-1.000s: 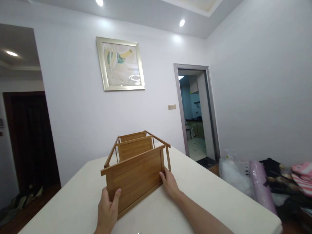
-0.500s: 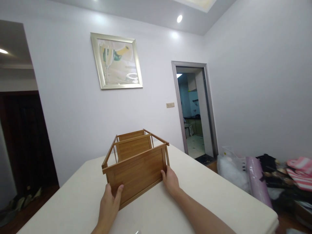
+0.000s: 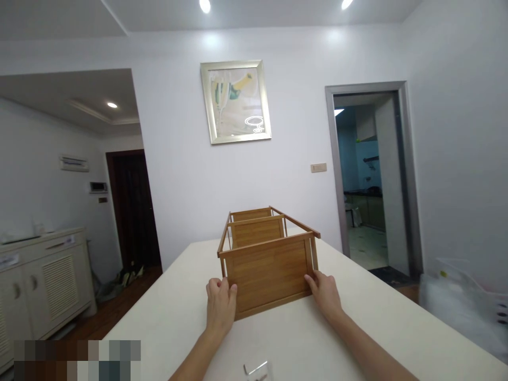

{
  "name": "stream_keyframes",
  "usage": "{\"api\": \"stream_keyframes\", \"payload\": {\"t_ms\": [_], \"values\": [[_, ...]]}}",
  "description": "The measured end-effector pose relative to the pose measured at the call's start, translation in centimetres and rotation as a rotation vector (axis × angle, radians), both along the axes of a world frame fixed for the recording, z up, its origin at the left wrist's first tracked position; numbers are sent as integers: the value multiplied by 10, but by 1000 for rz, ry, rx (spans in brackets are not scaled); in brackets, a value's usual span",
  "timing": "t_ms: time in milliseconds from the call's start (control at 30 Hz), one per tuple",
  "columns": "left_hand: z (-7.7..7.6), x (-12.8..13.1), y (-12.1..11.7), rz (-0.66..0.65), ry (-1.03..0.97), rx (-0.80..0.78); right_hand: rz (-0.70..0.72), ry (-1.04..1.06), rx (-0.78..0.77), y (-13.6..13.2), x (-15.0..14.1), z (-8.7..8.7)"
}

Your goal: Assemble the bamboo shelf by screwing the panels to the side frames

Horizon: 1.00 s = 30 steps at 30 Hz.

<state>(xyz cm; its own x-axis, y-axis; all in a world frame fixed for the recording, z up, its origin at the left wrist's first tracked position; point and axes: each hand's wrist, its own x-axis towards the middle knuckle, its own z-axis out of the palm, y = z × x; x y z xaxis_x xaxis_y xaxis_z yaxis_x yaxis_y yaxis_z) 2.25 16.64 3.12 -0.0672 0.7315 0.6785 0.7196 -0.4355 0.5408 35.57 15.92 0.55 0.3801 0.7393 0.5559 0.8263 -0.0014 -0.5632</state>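
A brown wooden shelf rack [image 3: 270,275] lies on its side on the white table [image 3: 178,296], one end panel facing me. Two more panels show behind that one, joined by thin rails. My left hand [image 3: 221,307] is closed around the rack's near left edge, thumb against the panel. At the near right edge, my right hand [image 3: 326,293] grips the frame with its thumb on the panel face and the other fingers behind. Close to the table's front lies a small bent metal hex key [image 3: 256,369], beside a little clear plastic bag.
A wall stands behind the table, with a framed picture [image 3: 238,103] on it. A doorway [image 3: 365,180] opens at the right. To the left is a white cabinet [image 3: 47,286]. Clear plastic wrapping [image 3: 456,301] sits on the floor at right.
My view has swung left, so the rack appears further right. The rack's near end now faces me more squarely. My left hand's fingers have closed further around its edge.
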Motion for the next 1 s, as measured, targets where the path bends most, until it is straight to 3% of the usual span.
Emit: {"api": "stream_keyframes", "payload": {"t_ms": [133, 267, 333, 467, 833, 1000], "values": [[-1, -5, 6, -66, -151, -29, -39, 15, 134, 5, 5, -3], [1, -9, 12, -354, -307, -145, 127, 170, 145, 6, 5, -5], [2, -11, 13, -414, -354, -183, 178, 267, 120, 5, 4, -5], [2, -13, 12, -384, -413, -206, 166, 334, 129, 1, 1, -4], [-3, -24, 9, -474, -515, -230, 224, 238, 203, -3, -1, -5], [-3, -21, 10, -445, -516, -207, 218, 235, 207, -2, 0, -6]]}}
